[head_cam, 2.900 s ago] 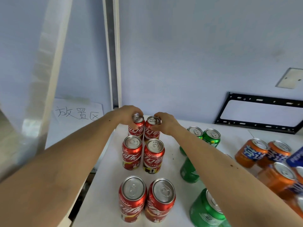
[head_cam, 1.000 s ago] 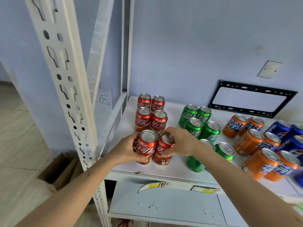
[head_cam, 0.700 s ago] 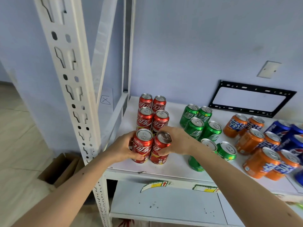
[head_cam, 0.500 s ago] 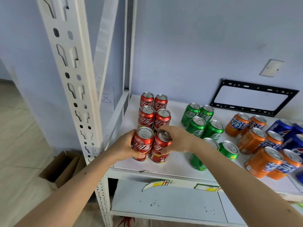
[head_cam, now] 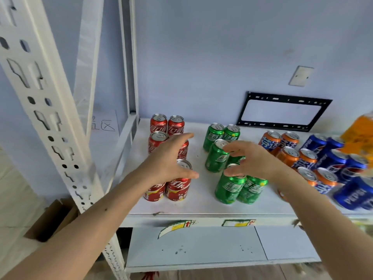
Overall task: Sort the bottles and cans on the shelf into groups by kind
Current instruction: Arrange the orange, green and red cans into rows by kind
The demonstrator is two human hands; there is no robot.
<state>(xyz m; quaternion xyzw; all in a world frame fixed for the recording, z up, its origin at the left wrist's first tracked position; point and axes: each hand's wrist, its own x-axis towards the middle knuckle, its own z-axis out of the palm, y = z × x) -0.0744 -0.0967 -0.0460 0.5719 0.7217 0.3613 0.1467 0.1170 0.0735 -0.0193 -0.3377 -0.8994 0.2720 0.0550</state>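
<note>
Cans (head_cam: 219, 156), smooth metal cylinders, stand upright on flat white shelf (head_cam: 201, 203).

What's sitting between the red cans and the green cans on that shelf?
Nothing stands there. The head view shows a bare strip of white shelf between the red cans and green cans, with only small dark specks.

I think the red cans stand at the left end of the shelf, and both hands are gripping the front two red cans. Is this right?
Not quite. In the head view both hands are open and grip nothing: the left hand hovers over the red cans, the right hand over the green cans. The red cans do stand at the left end.
</note>
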